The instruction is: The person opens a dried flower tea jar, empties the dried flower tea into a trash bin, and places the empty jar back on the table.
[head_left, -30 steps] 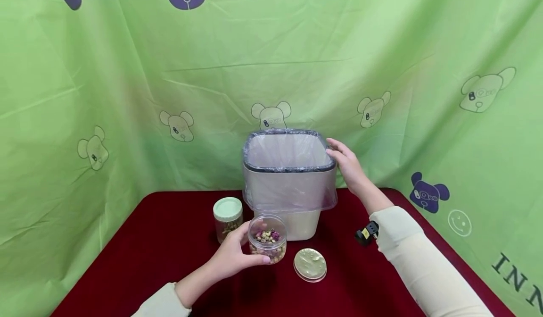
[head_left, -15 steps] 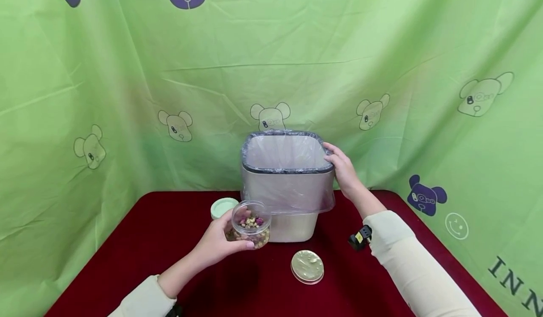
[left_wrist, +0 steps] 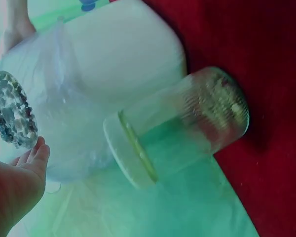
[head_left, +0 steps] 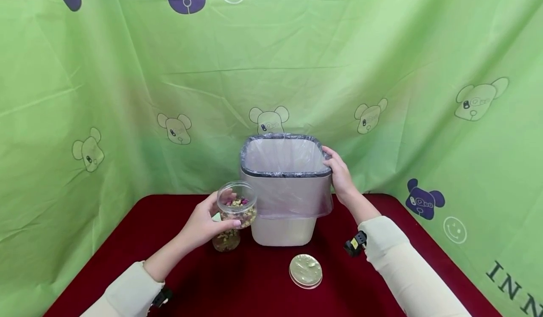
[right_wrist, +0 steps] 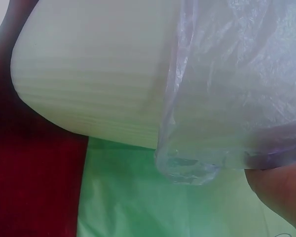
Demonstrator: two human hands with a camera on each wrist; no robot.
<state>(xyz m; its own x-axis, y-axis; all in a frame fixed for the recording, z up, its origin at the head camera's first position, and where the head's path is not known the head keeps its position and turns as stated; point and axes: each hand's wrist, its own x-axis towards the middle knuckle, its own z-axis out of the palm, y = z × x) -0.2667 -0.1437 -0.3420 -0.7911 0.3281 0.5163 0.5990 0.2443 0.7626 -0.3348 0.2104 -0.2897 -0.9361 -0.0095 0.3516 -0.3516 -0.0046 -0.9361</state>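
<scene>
My left hand [head_left: 203, 220] grips a clear plastic jar [head_left: 237, 205], thumb in front and fingers behind. The jar is lidless, tilted a little and part-filled with dried flower buds. It is held up beside the near left corner of a pale trash bin [head_left: 283, 232], lower than the bin's rim. Behind and below it stands a second jar [left_wrist: 187, 123] with a light green lid, mostly hidden in the head view. My right hand [head_left: 341, 175] holds the bin's right rim, over the clear bag [right_wrist: 237, 74] that lines it.
A round gold foil lid [head_left: 305, 270] lies on the dark red tablecloth [head_left: 237, 288] in front of the bin. A green printed curtain [head_left: 203, 86] hangs behind and along both sides, close to the table's back edge.
My left hand has carried the open jar up and to the left, and it now overlaps the green-lidded jar in the head view. My right hand stays at the bin's rim.
</scene>
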